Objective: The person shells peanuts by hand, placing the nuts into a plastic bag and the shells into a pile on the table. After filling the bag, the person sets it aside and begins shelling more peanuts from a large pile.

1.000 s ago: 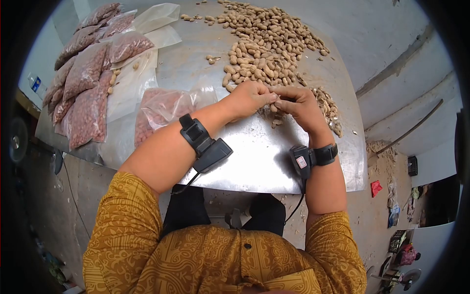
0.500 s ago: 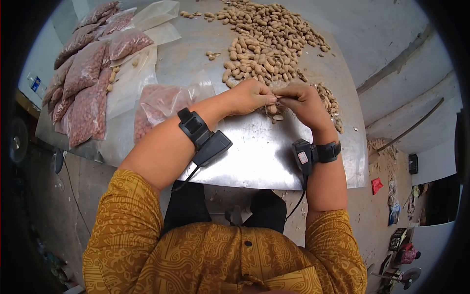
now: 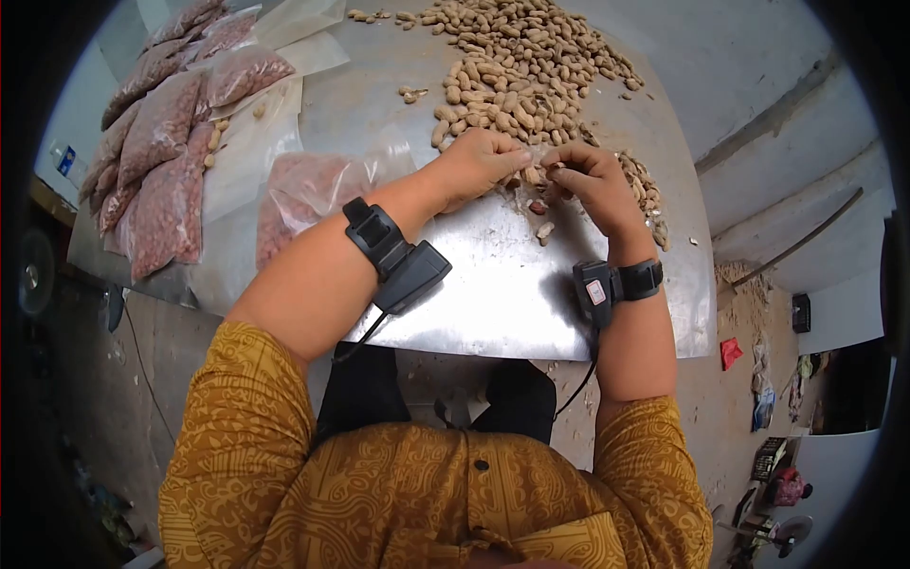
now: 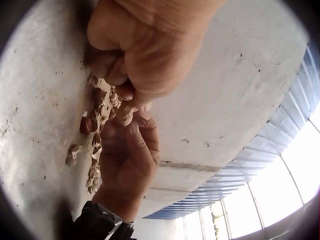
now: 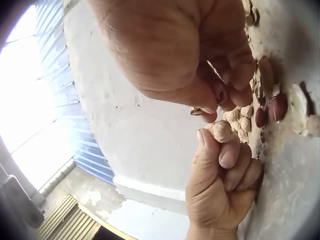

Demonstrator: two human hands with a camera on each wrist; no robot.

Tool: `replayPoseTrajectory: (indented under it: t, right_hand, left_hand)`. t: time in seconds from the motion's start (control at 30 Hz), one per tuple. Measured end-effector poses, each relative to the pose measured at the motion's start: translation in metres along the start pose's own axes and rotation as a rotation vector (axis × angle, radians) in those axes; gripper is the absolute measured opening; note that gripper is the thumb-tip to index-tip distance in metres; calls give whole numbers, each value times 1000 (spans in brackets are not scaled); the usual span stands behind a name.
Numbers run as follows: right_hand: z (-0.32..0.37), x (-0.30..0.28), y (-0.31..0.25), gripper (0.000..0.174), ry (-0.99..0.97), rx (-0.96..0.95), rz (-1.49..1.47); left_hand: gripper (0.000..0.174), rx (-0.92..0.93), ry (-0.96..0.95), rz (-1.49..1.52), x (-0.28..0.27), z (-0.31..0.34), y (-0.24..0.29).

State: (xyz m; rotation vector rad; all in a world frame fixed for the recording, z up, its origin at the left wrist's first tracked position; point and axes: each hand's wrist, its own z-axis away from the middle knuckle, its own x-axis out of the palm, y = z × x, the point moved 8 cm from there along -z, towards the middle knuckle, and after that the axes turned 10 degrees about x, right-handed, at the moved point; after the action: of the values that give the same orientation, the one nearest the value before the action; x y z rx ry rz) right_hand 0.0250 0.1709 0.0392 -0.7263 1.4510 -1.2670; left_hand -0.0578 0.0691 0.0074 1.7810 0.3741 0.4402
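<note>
In front of the peanut pile, my left hand [image 3: 474, 169] pinches an unshelled-looking peanut [image 5: 220, 131] between thumb and fingers. Right beside it, my right hand [image 3: 599, 188] has its fingertips curled around a thin piece of peanut shell [image 5: 198, 111], largely covered by the fingers in the right wrist view. Below the hands, red-skinned peanut kernels [image 5: 278, 107] lie on the metal tabletop [image 3: 474, 284]. A pale shell half [image 5: 299, 102] rests close to them. The left wrist view shows the fingertips of both hands almost meeting at the peanut.
A large pile of peanuts [image 3: 521, 71] spreads over the far side of the table, with broken shells [image 3: 645, 185] at its right. A clear bag of kernels [image 3: 301, 194] lies left of my forearm. Several filled bags [image 3: 161, 123] are stacked at the far left.
The two hands, earlier touching at the fingertips, have moved slightly apart and farther from me. A red kernel and a pale shell now show on the table beneath them.
</note>
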Motion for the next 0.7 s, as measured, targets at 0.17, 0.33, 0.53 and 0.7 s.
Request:
replayPoseTrajectory:
  t: [0.17,0.33,0.53,0.7]
  right_hand:
    - [1,-36,2,25,330,68,350]
    - [15,-45,-29,28,650,-411,801]
    - [10,8,-15,19,19,-117,488]
    - [11,33,-16,14,-74,-151,692]
  left_hand:
    - [27,-5,204,345,-19,-1,-1]
    - [24,61,237,303,-20,0,4]
    - [21,183,316,156,-24,-2,8]
    - [20,196,359,97,-28,0,12]
